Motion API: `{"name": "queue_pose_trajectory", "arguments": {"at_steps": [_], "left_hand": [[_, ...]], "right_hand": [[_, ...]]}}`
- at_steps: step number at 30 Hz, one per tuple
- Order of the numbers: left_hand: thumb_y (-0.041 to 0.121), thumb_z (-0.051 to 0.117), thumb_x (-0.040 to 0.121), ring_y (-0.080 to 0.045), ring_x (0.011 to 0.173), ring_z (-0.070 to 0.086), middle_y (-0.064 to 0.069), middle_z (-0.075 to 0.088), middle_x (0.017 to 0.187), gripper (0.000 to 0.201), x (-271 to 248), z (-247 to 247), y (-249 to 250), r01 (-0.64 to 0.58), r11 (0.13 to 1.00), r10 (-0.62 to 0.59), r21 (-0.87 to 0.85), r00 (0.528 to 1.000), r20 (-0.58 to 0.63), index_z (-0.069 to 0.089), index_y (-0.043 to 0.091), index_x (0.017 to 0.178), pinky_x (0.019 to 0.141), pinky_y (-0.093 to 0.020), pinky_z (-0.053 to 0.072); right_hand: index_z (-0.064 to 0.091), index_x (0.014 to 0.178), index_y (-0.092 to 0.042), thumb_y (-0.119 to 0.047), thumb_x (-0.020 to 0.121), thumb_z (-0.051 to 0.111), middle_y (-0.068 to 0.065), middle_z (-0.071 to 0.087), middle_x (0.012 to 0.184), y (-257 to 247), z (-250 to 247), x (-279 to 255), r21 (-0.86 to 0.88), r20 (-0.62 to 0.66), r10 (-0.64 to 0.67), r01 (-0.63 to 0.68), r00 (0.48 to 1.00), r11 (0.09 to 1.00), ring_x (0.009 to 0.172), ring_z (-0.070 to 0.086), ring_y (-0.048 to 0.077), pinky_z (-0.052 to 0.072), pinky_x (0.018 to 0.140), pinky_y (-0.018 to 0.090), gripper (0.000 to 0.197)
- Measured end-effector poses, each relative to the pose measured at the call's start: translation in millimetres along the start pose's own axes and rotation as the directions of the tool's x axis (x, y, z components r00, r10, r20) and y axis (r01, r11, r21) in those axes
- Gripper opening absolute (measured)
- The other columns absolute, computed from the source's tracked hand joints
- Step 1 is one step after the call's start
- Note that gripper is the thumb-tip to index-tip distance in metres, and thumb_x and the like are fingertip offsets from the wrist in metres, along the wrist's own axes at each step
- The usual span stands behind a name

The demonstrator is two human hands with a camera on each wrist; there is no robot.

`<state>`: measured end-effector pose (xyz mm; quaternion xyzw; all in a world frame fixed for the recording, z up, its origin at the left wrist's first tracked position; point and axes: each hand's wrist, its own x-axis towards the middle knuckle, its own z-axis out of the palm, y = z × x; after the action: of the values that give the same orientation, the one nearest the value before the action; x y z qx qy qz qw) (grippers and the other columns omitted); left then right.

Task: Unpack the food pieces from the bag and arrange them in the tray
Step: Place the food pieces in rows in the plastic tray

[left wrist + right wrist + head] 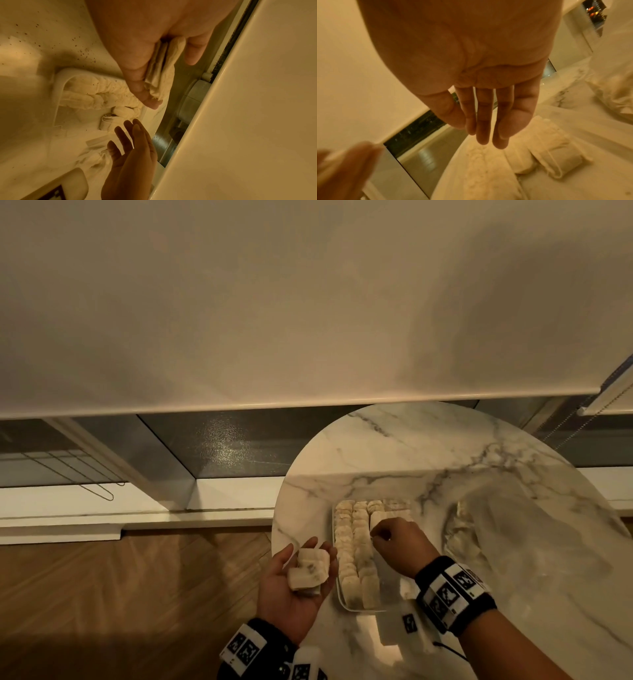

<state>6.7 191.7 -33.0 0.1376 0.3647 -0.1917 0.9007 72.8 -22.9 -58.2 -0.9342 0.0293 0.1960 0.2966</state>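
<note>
My left hand (310, 551) is palm up at the table's left edge and holds a few pale food pieces (308, 571). In the left wrist view the thumb (135, 83) and a finger clamp these pieces (164, 65). A clear tray (337, 594) on the marble table carries rows of food pieces (352, 542). My right hand (380, 537) hovers over the tray's far half, its fingertips by an upright piece (376, 520). Its fingers (484, 128) are straight and hold nothing. A crumpled clear bag (520, 542) lies to the right with pieces (460, 532) still inside.
The round marble table (411, 446) stands against a window sill and a lowered blind (308, 302). Wooden floor (120, 594) lies to the left, below my left hand. The tray's right column (390, 583) is bare near me.
</note>
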Motion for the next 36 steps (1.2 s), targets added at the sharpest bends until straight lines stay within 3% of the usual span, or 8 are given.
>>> {"name": "queue_pose_trajectory", "arguments": {"at_steps": [5, 11, 14, 18, 23, 26, 33, 36], "left_hand": [[0.030, 0.055, 0.088, -0.042, 0.119, 0.058, -0.029, 0.058, 0.133, 0.054, -3.3, 7.2, -6.8, 0.008, 1.000, -0.009, 0.030, 0.999, 0.038, 0.056, -0.002, 0.131, 0.093, -0.056, 0.049], [0.026, 0.053, 0.087, -0.041, 0.123, 0.056, -0.029, 0.057, 0.134, 0.051, -3.1, 10.9, -12.5, -0.041, 0.994, 0.038, 0.099, 0.999, 0.027, 0.057, 0.000, 0.131, 0.098, -0.048, 0.047], [0.021, 0.055, 0.084, -0.039, 0.116, 0.060, -0.028, 0.063, 0.126, 0.047, -2.9, 10.4, -13.2, -0.082, 0.994, 0.079, 0.078, 0.996, 0.041, 0.059, 0.002, 0.127, 0.101, -0.045, 0.048], [0.019, 0.054, 0.087, -0.039, 0.128, 0.053, -0.026, 0.064, 0.125, 0.041, -1.3, 5.0, -12.9, -0.098, 0.992, 0.095, 0.075, 0.995, 0.044, 0.059, 0.004, 0.125, 0.118, -0.048, 0.030], [0.019, 0.050, 0.093, -0.037, 0.120, 0.058, -0.025, 0.066, 0.123, 0.037, -5.7, 2.2, -12.6, -0.137, 0.987, 0.134, 0.087, 0.990, 0.034, 0.059, 0.004, 0.125, 0.103, -0.045, 0.046], [0.019, 0.046, 0.099, -0.035, 0.108, 0.064, -0.024, 0.068, 0.118, 0.033, -8.3, -1.9, -12.8, -0.144, 0.985, 0.144, 0.099, 0.990, 0.007, 0.061, 0.004, 0.124, 0.102, -0.047, 0.044], [0.018, 0.056, 0.084, -0.033, 0.087, 0.073, -0.023, 0.070, 0.115, 0.046, -17.1, -6.4, -18.1, -0.096, 0.990, 0.101, 0.108, 0.994, -0.045, 0.059, 0.003, 0.127, 0.083, -0.043, 0.055], [0.019, 0.056, 0.083, -0.035, 0.092, 0.069, -0.024, 0.069, 0.113, 0.044, -19.4, -8.1, -19.4, -0.074, 0.994, 0.078, 0.076, 0.996, -0.052, 0.061, 0.000, 0.123, 0.088, -0.045, 0.055]], "right_hand": [[0.073, 0.085, -0.028, -0.035, 0.092, 0.064, -0.015, 0.068, 0.076, -37.8, -6.0, -47.2, 0.258, -0.022, -0.197, 0.196, 0.980, 0.946, 0.069, 0.060, -0.003, 0.044, 0.064, 0.012, 0.014], [0.064, 0.077, -0.026, -0.048, 0.084, 0.066, -0.009, 0.063, 0.069, -59.4, -4.3, -71.2, 0.146, -0.003, -0.303, 0.301, 0.953, 0.942, 0.064, 0.056, 0.005, 0.043, 0.058, 0.018, 0.023], [0.067, 0.072, -0.018, -0.053, 0.085, 0.063, 0.000, 0.065, 0.066, -63.4, -0.2, -74.1, 0.168, -0.011, -0.278, 0.276, 0.961, 0.946, 0.060, 0.057, 0.014, 0.045, 0.057, 0.028, 0.038], [0.071, 0.068, -0.018, -0.049, 0.082, 0.071, -0.001, 0.068, 0.064, -70.1, 6.8, -76.7, 0.266, 0.024, -0.223, 0.209, 0.975, 0.941, 0.055, 0.057, 0.005, 0.045, 0.057, 0.024, 0.035], [0.070, 0.067, -0.020, -0.033, 0.082, 0.076, 0.001, 0.070, 0.067, -73.4, 10.3, -78.3, 0.415, 0.009, -0.180, 0.160, 0.984, 0.896, 0.058, 0.062, 0.010, 0.055, 0.065, 0.037, 0.020], [0.071, 0.072, -0.021, -0.024, 0.085, 0.073, 0.002, 0.072, 0.072, -74.7, 7.1, -81.8, 0.495, -0.007, -0.205, 0.182, 0.979, 0.849, 0.065, 0.066, 0.015, 0.056, 0.064, 0.036, 0.013], [0.061, 0.075, 0.000, 0.011, 0.087, 0.061, 0.013, 0.064, 0.068, -75.0, -9.0, -89.5, 0.887, 0.028, -0.131, 0.036, 0.991, 0.461, 0.067, 0.066, 0.024, 0.057, 0.064, 0.036, 0.016], [0.057, 0.081, -0.001, 0.013, 0.086, 0.056, 0.015, 0.059, 0.070, -64.9, -18.7, -84.6, 0.959, 0.083, -0.058, -0.063, 0.995, 0.277, 0.065, 0.062, 0.027, 0.057, 0.060, 0.036, 0.015]]}}
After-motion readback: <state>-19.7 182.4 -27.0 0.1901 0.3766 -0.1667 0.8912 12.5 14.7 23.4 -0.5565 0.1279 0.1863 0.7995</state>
